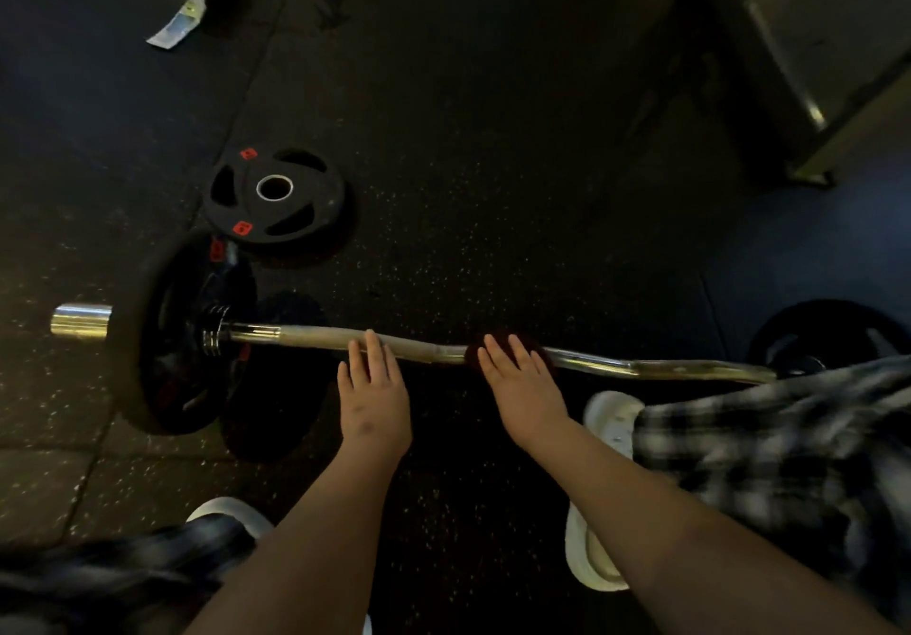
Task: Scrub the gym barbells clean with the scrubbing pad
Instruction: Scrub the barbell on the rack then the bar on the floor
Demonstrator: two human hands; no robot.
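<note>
You're mid-scrub on the barbell (pixel 315 339), which lies across the floor (pixel 493 191). Your right hand (pixel 522 388) presses the scrubbing pad (pixel 472 354) onto the bar's centre bend, fingers (pixel 498 351) straight, slightly spread. Your left hand (pixel 374 398) steadies the shaft just toward the loaded plate (pixel 167 334), fingers straight and close together, tips on the bar. Next, I'd say: slide the pad w/ firm pressure toward either end and stop the bar rolling. Room: bare shaft runs out to both end plates. A loose plate (pixel 274 196) lies beyond the bar, well apart. Your shoe (pixel 611 417) sits near its near side.
</note>
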